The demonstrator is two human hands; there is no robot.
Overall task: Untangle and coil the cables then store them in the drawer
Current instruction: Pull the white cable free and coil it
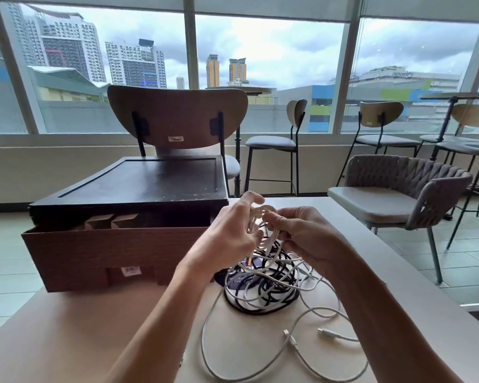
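A tangle of white and black cables (263, 286) lies on the beige table in front of me. Loose white cable loops (296, 352) with two plug ends trail toward the table's near edge. My left hand (233, 230) and my right hand (302, 230) are raised just above the tangle, both gripping a small coil of white cable (260, 217) between them. The brown drawer (114, 250) stands pulled open to the left, under a dark wooden box (138, 186).
A wooden-backed chair (177, 117) stands behind the box. A woven grey armchair (409, 189) sits to the right of the table, with bar stools along the window behind it. The table's right edge runs close to my right arm.
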